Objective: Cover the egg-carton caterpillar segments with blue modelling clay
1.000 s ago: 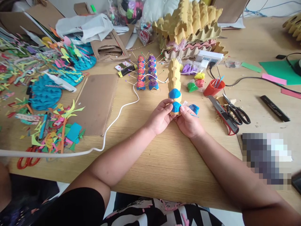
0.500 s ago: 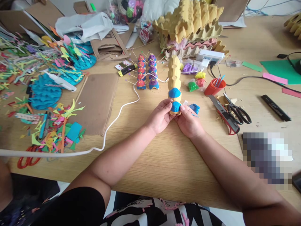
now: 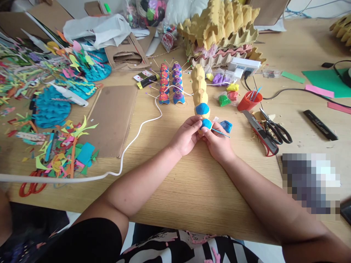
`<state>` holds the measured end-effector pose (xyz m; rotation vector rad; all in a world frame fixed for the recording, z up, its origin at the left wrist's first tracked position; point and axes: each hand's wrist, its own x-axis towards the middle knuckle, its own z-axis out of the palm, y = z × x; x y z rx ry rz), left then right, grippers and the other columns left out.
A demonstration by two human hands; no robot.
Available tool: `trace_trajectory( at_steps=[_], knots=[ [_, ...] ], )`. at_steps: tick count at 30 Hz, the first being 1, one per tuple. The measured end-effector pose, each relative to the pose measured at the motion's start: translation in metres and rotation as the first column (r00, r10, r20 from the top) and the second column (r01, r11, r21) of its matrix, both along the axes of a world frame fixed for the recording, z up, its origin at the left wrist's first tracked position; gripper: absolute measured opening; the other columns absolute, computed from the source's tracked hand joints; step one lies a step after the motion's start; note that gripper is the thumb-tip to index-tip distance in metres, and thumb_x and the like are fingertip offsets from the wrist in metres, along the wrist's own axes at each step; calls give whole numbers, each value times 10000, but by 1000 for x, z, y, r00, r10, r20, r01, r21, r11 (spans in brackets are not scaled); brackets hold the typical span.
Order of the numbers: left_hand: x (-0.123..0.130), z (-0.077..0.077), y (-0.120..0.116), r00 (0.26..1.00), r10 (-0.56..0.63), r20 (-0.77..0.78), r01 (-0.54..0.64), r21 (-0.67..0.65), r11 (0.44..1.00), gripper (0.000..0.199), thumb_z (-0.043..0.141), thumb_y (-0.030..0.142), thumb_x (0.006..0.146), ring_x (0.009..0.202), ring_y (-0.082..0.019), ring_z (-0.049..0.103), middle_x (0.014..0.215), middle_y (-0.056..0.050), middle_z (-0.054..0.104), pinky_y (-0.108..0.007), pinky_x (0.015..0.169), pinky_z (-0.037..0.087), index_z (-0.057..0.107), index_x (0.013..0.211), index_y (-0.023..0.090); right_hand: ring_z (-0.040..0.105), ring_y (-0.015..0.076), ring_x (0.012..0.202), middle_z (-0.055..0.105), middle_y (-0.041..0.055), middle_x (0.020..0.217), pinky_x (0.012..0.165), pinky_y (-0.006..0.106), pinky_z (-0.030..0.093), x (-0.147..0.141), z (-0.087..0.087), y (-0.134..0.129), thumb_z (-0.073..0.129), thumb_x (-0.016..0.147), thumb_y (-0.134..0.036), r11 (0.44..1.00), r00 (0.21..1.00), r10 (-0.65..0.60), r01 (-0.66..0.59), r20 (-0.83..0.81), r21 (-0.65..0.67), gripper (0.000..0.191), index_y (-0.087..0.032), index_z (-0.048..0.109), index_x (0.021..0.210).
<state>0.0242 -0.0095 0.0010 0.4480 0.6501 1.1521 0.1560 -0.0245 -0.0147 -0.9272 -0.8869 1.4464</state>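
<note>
Between my two hands is a yellow egg carton strip (image 3: 199,86), its near two bumps covered with blue clay (image 3: 202,108). My left hand (image 3: 188,135) grips the near end from the left, thumb and fingers closed on it. On the other side my right hand (image 3: 219,142) is closed on the same end, its thumb pressed against the nearest blue bump. A thin blue stick (image 3: 221,133) juts out to the right by my right hand; whether the fingers hold it is hidden. Just beyond that hand lies a packet of blue clay (image 3: 226,126).
Two decorated carton caterpillars (image 3: 164,84) stand ahead, with a white cable (image 3: 142,126) running past them. To the right are an orange cup (image 3: 248,101), a utility knife (image 3: 259,131) and black-handled scissors (image 3: 276,129). Cardboard (image 3: 112,117) and paper scraps (image 3: 61,157) lie left; egg trays (image 3: 219,33) are stacked behind.
The strip's far end has tilted slightly left. My right thumb has moved onto the nearest blue bump, and the blue stick now shows more plainly beside my right hand.
</note>
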Motion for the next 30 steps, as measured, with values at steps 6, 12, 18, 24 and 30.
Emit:
trace_trajectory(
  at_steps=[6, 12, 18, 24, 30],
  knots=[
    [-1, 0, 0, 1000, -2, -16, 2, 8, 1000, 251, 964, 278, 871, 837, -127, 728, 940, 35, 785, -261, 788, 578, 722, 927, 246, 562, 151, 773, 652, -44, 780, 735, 332, 493, 0, 1, 0, 1043, 684, -638, 1000, 1000, -5, 5, 6, 3, 522, -277, 689, 813],
    [-1, 3, 0, 1000, -9, -9, 9, 15, 1000, 271, 975, 291, 859, 821, -128, 722, 919, 32, 778, -255, 747, 566, 716, 922, 235, 535, 134, 755, 651, -53, 766, 715, 314, 452, 0, 1, 0, 1082, 630, -579, 1000, 1000, -26, 25, -11, -19, 531, -262, 687, 789],
    [-1, 5, 0, 1000, -9, 5, 9, -4, 1000, 269, 975, 268, 863, 816, -121, 718, 920, 33, 778, -252, 740, 557, 713, 910, 231, 523, 137, 736, 651, -52, 751, 714, 325, 464, -1, 1, 1, 1086, 611, -586, 999, 999, -40, 40, 11, -17, 559, -260, 659, 763],
    [0, 2, 0, 999, 26, 26, -25, -40, 999, 212, 932, 230, 906, 815, -97, 712, 932, 47, 782, -230, 758, 549, 722, 929, 239, 568, 142, 768, 670, -57, 787, 745, 319, 506, 3, 6, 2, 1097, 578, -599, 998, 998, 42, -45, -56, -44, 579, -270, 683, 813],
    [0, 0, 0, 999, 24, 27, -23, -37, 999, 211, 933, 240, 903, 811, -101, 708, 941, 44, 782, -229, 738, 544, 726, 942, 246, 542, 142, 742, 638, -49, 768, 710, 325, 474, 3, 4, 3, 1060, 640, -647, 998, 997, 47, -50, -61, -46, 570, -264, 664, 789]
  ],
)
